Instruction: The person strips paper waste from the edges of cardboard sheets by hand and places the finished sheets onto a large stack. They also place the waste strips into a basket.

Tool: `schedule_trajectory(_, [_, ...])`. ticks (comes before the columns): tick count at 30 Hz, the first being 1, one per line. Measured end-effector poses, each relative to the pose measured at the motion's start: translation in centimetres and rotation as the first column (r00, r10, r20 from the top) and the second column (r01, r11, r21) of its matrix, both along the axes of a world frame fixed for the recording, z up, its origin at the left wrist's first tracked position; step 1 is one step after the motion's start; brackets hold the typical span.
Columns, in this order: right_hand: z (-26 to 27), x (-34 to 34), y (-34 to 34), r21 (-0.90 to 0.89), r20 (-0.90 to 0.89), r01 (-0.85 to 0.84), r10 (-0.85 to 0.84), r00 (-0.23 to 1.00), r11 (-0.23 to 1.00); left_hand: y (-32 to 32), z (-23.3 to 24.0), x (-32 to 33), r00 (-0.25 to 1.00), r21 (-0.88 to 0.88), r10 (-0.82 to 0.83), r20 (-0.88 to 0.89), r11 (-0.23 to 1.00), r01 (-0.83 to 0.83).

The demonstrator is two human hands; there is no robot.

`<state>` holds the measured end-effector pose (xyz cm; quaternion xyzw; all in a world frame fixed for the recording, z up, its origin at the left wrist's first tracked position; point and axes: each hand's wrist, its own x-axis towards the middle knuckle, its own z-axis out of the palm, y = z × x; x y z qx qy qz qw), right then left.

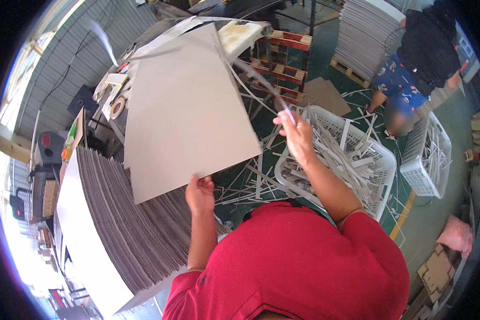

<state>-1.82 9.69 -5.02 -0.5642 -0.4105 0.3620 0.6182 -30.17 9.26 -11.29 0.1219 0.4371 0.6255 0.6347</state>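
A large grey-beige cardboard sheet [184, 116] slants across the work table, its near corner over a tall stack of sheets. At the sheet's near edge is my left hand [201, 195], fingers curled against it, gripping it as far as the view shows. Raised to the right of the sheet, my right hand [299, 136] pinches a thin pale strip [264, 80]. That strip is blurred and arcs up toward the sheet's far right edge. Below my right hand stands a white plastic basket [389, 180] heaped with cut cardboard strips [344, 148].
The stack of sheets [132, 216] rises at left. A tape roll [117, 108] lies on the table's left side. Loose strips [256, 184] litter the green floor. Another person [424, 52] bends near a second basket [420, 176]. A palletized sheet stack [364, 36] stands behind.
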Motion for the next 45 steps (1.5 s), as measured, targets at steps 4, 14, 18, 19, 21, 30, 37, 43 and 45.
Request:
schedule_trajectory(4, [1.0, 4.3, -1.4, 0.111, -0.079, 0.178, -0.170, 0.982, 0.978, 1.8, -1.5, -4.2, 0.969, -0.025, 0.237, -0.068, 0.971, -0.239])
schedule_trajectory(14, [1.6, 11.8, -10.8, 0.121, -0.561, 0.349, -0.226, 0.796, 0.929, -2.1, -5.3, 1.5, 0.894, -0.182, -0.377, -0.243, 0.923, 0.339])
schedule_trajectory(18, [-0.1, 12.2, -14.1, 0.151, -0.717, 0.314, -0.115, 0.687, 0.937, -4.4, -1.0, 10.9, 0.529, -0.127, -0.691, -0.492, 0.659, 0.742])
schedule_trajectory(19, [-0.2, 11.9, -14.7, 0.144, -0.737, 0.291, -0.094, 0.669, 0.946, -4.5, 0.0, 12.8, 0.432, -0.075, -0.692, -0.578, 0.573, 0.816])
schedule_trajectory(21, [-0.3, 11.2, -16.5, 0.096, -0.705, 0.224, -0.093, 0.703, 0.970, -4.4, 1.8, 17.0, 0.284, 0.152, -0.379, -0.881, 0.342, 0.927])
schedule_trajectory(30, [-3.5, 9.7, -22.8, 0.019, -0.601, 0.313, -0.239, 0.763, 0.950, -10.2, 5.3, 27.6, 0.238, 0.129, 0.252, -0.938, -0.382, 0.915])
schedule_trajectory(37, [-4.9, 11.6, -27.7, -0.144, -0.782, 0.425, -0.366, 0.505, 0.894, -11.3, 5.0, 31.1, 0.320, 0.271, 0.031, -0.947, -0.459, 0.846])
schedule_trajectory(43, [-6.5, 11.8, -27.9, -0.295, -0.623, 0.319, -0.434, 0.651, 0.901, -12.8, 2.9, 32.9, -0.005, 0.006, -0.019, -1.000, -0.521, 0.854])
schedule_trajectory(45, [-6.2, 12.3, -27.6, -0.329, -0.530, 0.327, -0.460, 0.712, 0.886, -13.0, 3.1, 33.2, -0.165, -0.095, -0.098, -0.982, -0.497, 0.863])
